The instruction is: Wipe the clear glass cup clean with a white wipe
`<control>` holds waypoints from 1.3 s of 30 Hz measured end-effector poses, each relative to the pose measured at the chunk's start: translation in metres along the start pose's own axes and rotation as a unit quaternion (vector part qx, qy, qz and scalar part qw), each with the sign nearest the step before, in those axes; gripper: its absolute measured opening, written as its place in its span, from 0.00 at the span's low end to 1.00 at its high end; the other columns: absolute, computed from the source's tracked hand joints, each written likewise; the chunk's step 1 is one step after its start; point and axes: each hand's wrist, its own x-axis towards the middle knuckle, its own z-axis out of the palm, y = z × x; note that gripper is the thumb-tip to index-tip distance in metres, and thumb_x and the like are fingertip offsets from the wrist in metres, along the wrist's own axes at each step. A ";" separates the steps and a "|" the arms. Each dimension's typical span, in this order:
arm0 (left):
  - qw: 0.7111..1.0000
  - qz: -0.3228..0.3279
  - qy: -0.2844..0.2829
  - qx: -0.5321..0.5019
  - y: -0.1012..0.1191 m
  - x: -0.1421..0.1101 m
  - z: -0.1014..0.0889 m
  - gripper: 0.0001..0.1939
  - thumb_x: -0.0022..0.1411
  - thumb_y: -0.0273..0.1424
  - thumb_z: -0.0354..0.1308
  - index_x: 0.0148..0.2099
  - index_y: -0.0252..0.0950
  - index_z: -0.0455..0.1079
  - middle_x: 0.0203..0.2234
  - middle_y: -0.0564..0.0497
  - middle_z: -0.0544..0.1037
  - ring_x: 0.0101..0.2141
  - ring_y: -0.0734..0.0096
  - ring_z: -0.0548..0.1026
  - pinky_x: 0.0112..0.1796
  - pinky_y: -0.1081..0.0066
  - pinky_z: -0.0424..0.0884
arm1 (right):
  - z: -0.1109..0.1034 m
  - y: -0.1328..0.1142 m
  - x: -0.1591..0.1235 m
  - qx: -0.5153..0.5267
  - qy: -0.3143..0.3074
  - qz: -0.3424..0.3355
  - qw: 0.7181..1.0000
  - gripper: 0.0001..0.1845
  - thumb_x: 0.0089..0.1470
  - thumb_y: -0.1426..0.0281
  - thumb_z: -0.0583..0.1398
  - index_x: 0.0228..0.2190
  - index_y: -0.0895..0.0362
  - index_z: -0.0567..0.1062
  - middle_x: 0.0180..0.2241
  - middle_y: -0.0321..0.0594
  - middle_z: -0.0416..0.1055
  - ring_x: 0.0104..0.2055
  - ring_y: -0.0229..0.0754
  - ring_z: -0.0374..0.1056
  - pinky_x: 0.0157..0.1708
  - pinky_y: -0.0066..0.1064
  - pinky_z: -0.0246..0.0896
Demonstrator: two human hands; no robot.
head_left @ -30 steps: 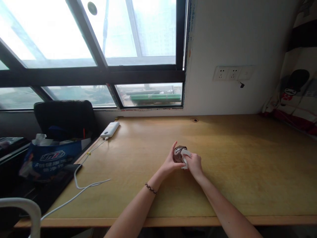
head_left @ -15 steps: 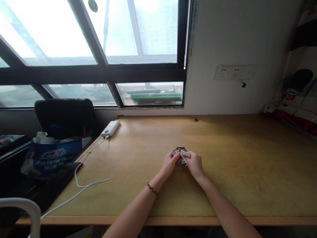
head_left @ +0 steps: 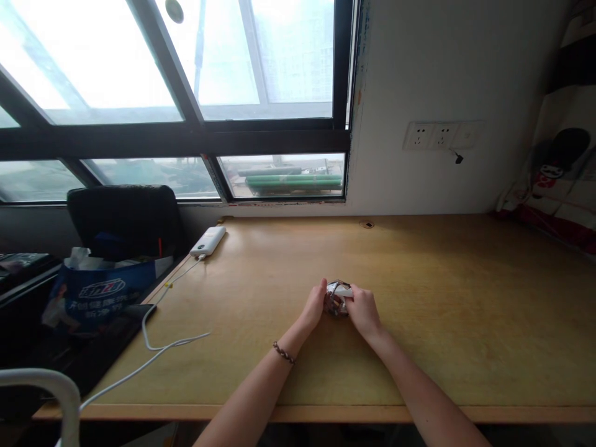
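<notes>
A small, shiny octagonal glass dish (head_left: 336,305), like an ashtray, is held between both hands just above the desk or at its surface; I cannot tell which. It is tilted, with a dark, glinting rim. My left hand (head_left: 315,305) grips its left side, thumb pointing up along the edge. On the other side, my right hand (head_left: 364,310) pinches a folded white tissue (head_left: 343,292), which lies across the upper part of the dish. The right fingertips are partly hidden behind the dish and tissue.
The wooden desk (head_left: 442,323) spreads around the hands. A white power bank (head_left: 208,241) lies at its left edge, with a white cable (head_left: 172,345) trailing toward the front. Left of the desk stand a black chair (head_left: 123,217) and a blue bag (head_left: 100,298). Wall sockets (head_left: 431,136) sit behind.
The dish has tipped from nearly flat to a steeper angle. My left thumb has moved from over the dish to its left edge, and the tissue has shifted slightly left.
</notes>
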 end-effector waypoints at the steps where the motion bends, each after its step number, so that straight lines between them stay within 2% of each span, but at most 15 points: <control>1: 1.000 0.007 -0.017 -0.021 0.000 0.000 0.002 0.33 0.50 0.55 0.45 0.33 0.28 0.70 0.21 0.47 0.72 0.23 0.71 0.69 0.25 0.73 0.64 | 0.000 0.001 0.000 -0.003 0.006 0.012 1.000 0.10 0.48 0.72 0.52 0.22 0.60 0.73 0.22 0.44 0.73 0.24 0.40 0.67 0.23 0.25 0.50; 3: 0.996 0.039 -0.064 -0.056 0.001 -0.002 0.006 0.31 0.47 0.51 0.54 0.45 0.31 0.66 0.31 0.45 0.74 0.28 0.68 0.72 0.29 0.72 0.66 | -0.001 0.002 0.002 0.004 0.011 0.041 0.999 0.13 0.48 0.71 0.52 0.22 0.60 0.74 0.20 0.44 0.72 0.22 0.39 0.67 0.21 0.24 0.49; 5: 0.988 0.085 -0.110 -0.072 0.004 -0.005 0.012 0.40 0.40 0.40 0.65 0.56 0.36 0.56 0.43 0.43 0.71 0.37 0.64 0.71 0.35 0.70 0.67 | -0.003 0.003 0.003 0.021 0.010 0.064 0.998 0.15 0.49 0.70 0.51 0.21 0.61 0.74 0.18 0.42 0.72 0.21 0.38 0.66 0.20 0.24 0.48; 7: 0.983 0.123 -0.121 -0.065 0.007 -0.007 0.016 0.48 0.36 0.31 0.68 0.59 0.39 0.49 0.48 0.42 0.66 0.43 0.61 0.69 0.41 0.68 0.66 | -0.004 0.002 0.004 0.040 0.006 0.071 0.997 0.17 0.49 0.69 0.50 0.20 0.61 0.75 0.17 0.41 0.71 0.19 0.37 0.64 0.19 0.23 0.48; 9: 0.985 0.137 -0.099 -0.042 0.010 -0.008 0.018 0.46 0.36 0.28 0.68 0.58 0.37 0.52 0.47 0.42 0.67 0.44 0.60 0.68 0.43 0.66 0.65 | -0.005 0.001 0.004 0.060 0.008 0.066 0.996 0.18 0.50 0.68 0.49 0.20 0.60 0.75 0.17 0.40 0.71 0.19 0.36 0.64 0.19 0.23 0.48; 13: 0.993 0.105 -0.047 0.037 0.016 -0.011 0.015 0.29 0.41 0.33 0.65 0.48 0.30 0.65 0.36 0.45 0.74 0.34 0.64 0.72 0.35 0.67 0.69 | -0.007 -0.002 0.003 0.086 0.029 0.051 0.995 0.14 0.47 0.66 0.52 0.24 0.60 0.74 0.20 0.40 0.72 0.21 0.39 0.65 0.21 0.24 0.52; 16: 0.988 0.133 -0.025 0.068 0.022 -0.014 0.015 0.22 0.45 0.35 0.62 0.43 0.30 0.69 0.39 0.43 0.72 0.38 0.62 0.71 0.38 0.66 0.67 | -0.007 -0.003 0.004 0.100 0.036 0.046 0.993 0.12 0.44 0.69 0.54 0.30 0.59 0.74 0.25 0.41 0.74 0.25 0.41 0.68 0.24 0.25 0.56; 19: 0.982 0.163 -0.002 0.092 0.025 -0.017 0.018 0.18 0.47 0.35 0.60 0.40 0.30 0.71 0.40 0.44 0.71 0.41 0.61 0.68 0.40 0.69 0.65 | -0.006 -0.002 0.002 0.094 0.044 0.049 0.993 0.12 0.45 0.70 0.53 0.31 0.58 0.74 0.26 0.42 0.74 0.26 0.41 0.68 0.25 0.25 0.57; 23: 0.987 0.126 0.025 0.092 0.020 -0.016 0.018 0.16 0.49 0.37 0.58 0.36 0.29 0.70 0.27 0.48 0.73 0.30 0.69 0.69 0.31 0.73 0.65 | -0.005 0.000 0.000 0.057 0.062 0.022 0.996 0.12 0.49 0.69 0.51 0.30 0.59 0.73 0.25 0.44 0.74 0.27 0.43 0.69 0.26 0.26 0.57; 26: 0.991 0.105 0.021 0.078 0.019 -0.016 0.016 0.16 0.49 0.38 0.58 0.36 0.29 0.70 0.22 0.51 0.71 0.25 0.73 0.67 0.28 0.75 0.63 | -0.004 0.001 -0.001 0.054 0.076 0.006 0.996 0.16 0.49 0.68 0.51 0.39 0.60 0.70 0.27 0.44 0.74 0.28 0.43 0.69 0.26 0.27 0.58; 30: 0.994 0.086 0.016 0.069 0.022 -0.017 0.015 0.18 0.49 0.39 0.58 0.36 0.29 0.70 0.19 0.52 0.69 0.23 0.74 0.66 0.25 0.76 0.62 | -0.004 0.001 0.000 0.058 0.093 -0.004 0.994 0.23 0.48 0.71 0.51 0.47 0.62 0.64 0.26 0.42 0.73 0.27 0.42 0.69 0.26 0.27 0.59; 33: 0.995 0.065 0.022 0.068 0.020 -0.016 0.016 0.20 0.48 0.42 0.58 0.33 0.28 0.70 0.18 0.52 0.69 0.22 0.74 0.66 0.23 0.76 0.62 | -0.004 0.002 0.001 0.063 0.094 -0.010 0.994 0.23 0.46 0.73 0.51 0.47 0.61 0.64 0.27 0.43 0.73 0.28 0.42 0.69 0.27 0.27 0.59; 36: 0.998 0.046 0.011 0.038 0.015 -0.013 0.017 0.23 0.48 0.45 0.57 0.34 0.28 0.69 0.21 0.50 0.70 0.23 0.74 0.66 0.23 0.75 0.64 | -0.005 0.003 0.003 0.058 0.090 0.008 0.994 0.20 0.46 0.72 0.51 0.43 0.61 0.67 0.24 0.42 0.73 0.25 0.42 0.68 0.25 0.27 0.58; 39: 0.997 0.070 -0.033 -0.027 0.013 -0.012 0.019 0.29 0.41 0.42 0.63 0.44 0.29 0.67 0.31 0.46 0.72 0.29 0.70 0.70 0.28 0.73 0.67 | -0.007 0.006 0.004 0.064 0.095 0.030 0.993 0.18 0.46 0.71 0.52 0.41 0.61 0.68 0.22 0.41 0.73 0.23 0.42 0.67 0.22 0.26 0.56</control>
